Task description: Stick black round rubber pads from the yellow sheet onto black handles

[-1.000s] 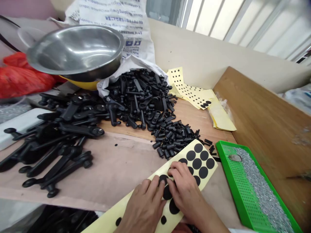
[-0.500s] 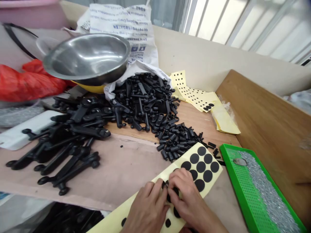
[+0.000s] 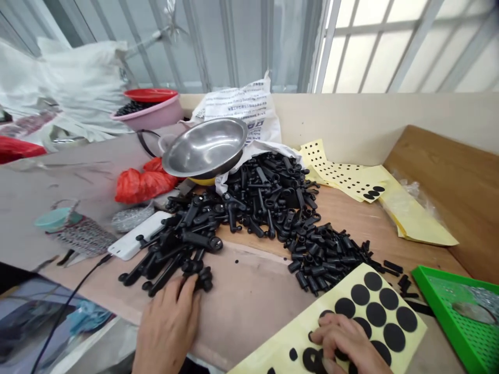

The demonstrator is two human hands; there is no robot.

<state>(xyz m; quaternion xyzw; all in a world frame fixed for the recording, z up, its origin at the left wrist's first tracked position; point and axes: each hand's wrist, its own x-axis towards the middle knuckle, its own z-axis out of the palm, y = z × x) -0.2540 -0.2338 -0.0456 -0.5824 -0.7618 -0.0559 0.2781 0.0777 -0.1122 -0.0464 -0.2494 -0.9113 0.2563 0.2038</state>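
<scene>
My left hand (image 3: 169, 324) reaches to the near end of a pile of black plastic arms with ball ends (image 3: 198, 275). Its fingers are a little apart and touch the nearest arm; the thumb is hidden. My right hand (image 3: 349, 343) rests over a pale yellow sheet (image 3: 268, 356) of round black stickers (image 3: 376, 314). The right fingers are curled together, with a small black sticker (image 3: 311, 336) at the fingertips. A loose black ring-shaped piece (image 3: 311, 358) and a small dot (image 3: 293, 354) lie on the sheet below the hand.
Behind stand a large heap of black parts (image 3: 268, 192), short black tubes (image 3: 323, 254) and a metal bowl (image 3: 210, 145). To the right are a green tray (image 3: 440, 311) and more yellow sheets (image 3: 417, 213). A white power strip (image 3: 138, 236) lies left.
My left hand has left the sticker sheet and moved left to the black arms. My right hand stays at the sheet, a small sticker now at its fingertips. The view has swung left and up.
</scene>
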